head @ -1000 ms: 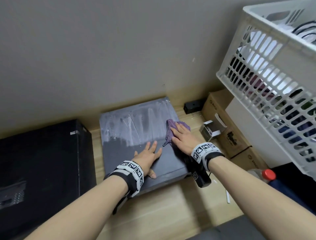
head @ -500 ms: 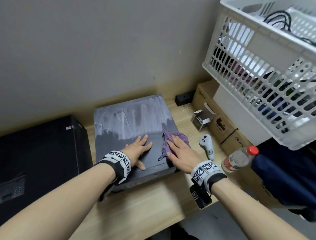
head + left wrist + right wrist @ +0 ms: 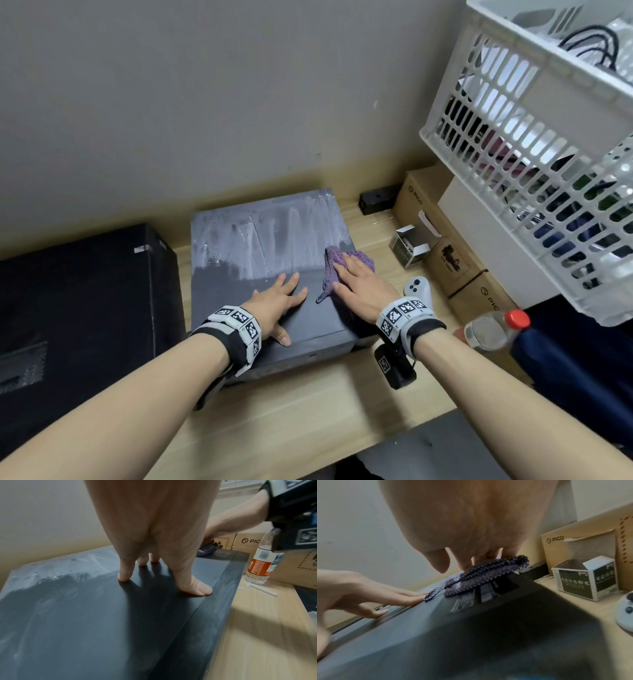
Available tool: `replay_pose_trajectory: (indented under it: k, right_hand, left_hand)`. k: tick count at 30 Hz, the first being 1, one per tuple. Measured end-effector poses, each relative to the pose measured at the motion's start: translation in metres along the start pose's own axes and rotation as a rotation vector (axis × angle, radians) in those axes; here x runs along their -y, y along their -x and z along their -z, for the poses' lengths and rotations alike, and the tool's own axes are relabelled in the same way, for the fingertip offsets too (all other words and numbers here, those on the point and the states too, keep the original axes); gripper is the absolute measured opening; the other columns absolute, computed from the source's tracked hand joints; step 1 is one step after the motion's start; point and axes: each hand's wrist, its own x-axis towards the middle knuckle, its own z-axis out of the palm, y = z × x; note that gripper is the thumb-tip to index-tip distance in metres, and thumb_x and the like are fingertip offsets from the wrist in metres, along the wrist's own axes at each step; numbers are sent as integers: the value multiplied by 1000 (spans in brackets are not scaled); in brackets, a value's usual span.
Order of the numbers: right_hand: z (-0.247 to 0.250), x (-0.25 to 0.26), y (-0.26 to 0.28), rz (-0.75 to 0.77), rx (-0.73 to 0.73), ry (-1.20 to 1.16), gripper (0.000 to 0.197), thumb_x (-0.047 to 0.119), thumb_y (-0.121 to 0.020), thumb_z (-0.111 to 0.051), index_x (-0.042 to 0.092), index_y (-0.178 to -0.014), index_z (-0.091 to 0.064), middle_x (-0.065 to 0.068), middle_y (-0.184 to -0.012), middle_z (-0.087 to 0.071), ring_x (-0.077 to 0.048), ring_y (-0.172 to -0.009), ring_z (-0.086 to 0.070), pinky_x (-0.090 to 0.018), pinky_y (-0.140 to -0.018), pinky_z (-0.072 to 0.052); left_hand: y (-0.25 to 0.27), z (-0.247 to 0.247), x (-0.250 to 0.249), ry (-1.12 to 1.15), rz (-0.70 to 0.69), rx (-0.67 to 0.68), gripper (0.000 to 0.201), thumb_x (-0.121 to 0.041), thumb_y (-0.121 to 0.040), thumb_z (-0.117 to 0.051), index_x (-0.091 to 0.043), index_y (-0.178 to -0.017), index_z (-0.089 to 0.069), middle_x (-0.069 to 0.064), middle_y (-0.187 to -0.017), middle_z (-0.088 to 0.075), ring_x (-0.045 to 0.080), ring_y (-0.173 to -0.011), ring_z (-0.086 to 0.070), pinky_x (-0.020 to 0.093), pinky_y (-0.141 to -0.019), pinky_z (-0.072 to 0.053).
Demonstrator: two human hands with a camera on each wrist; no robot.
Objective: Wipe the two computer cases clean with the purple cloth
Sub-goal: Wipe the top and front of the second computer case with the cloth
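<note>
A dark grey computer case (image 3: 239, 246) lies flat on the wooden desk; its far half is dusty white, its near half dark. My right hand (image 3: 359, 287) lies flat with straight fingers on the purple cloth (image 3: 330, 274), pressing it onto the case's right edge. In the right wrist view the purple cloth (image 3: 481, 574) hangs partly over that edge under my fingers. My left hand (image 3: 277, 301) rests flat and spread on the case's near part, fingertips (image 3: 124, 577) down on the case (image 3: 77, 615). A second, black computer case (image 3: 78, 308) stands to the left.
To the right lie a white controller (image 3: 419, 291), a small open box (image 3: 409, 246), brown PICO cartons (image 3: 455, 260) and a red-capped bottle (image 3: 489, 332). A white plastic crate (image 3: 534, 137) overhangs at upper right. A wall runs close behind; the desk edge (image 3: 308, 459) is near.
My right hand with the cloth slid toward me along the case's right side, then a little away again. The left hand stayed flat on the case. The head view shifted.
</note>
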Motion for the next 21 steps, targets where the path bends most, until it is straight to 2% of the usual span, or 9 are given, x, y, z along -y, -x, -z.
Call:
replay_pose_trajectory:
  k: [6,10,16,21]
  right_hand:
    - [15,-3,-66,16,9,37,61,44,-104,-25,18,-157,-16,-5,-166,1,-18,-152,2,-34,-123,-1]
    - [22,-6,-84,24,16,53,60,43,-104,-27,17,-157,-17,-6,-166,0,-20,-152,1,-35,-124,-2]
    - [20,-1,-72,5,22,23,62,47,-103,-26,20,-157,-16,-2,-166,1,-17,-152,2,-39,-124,-5]
    - [6,4,-17,39,-27,-6,60,47,-103,-29,21,-157,-20,1,-166,-2,-13,-152,0,-34,-124,-6]
  left_hand:
    - [-1,-4,2,18,5,-8,112,-23,-72,-82,-26,-155,-7,-2,-160,21,25,-147,21,73,-109,-11]
    - [-2,-4,0,9,9,-2,112,-24,-72,-82,-26,-156,-7,-2,-160,22,25,-147,22,73,-108,-12]
    - [-2,-4,1,44,10,-5,114,-22,-70,-84,-28,-155,-9,-3,-161,21,25,-147,22,74,-108,-9]
    - [-5,-6,3,64,-3,-28,116,-20,-68,-86,-30,-155,-10,-4,-161,20,24,-147,21,74,-107,-8]
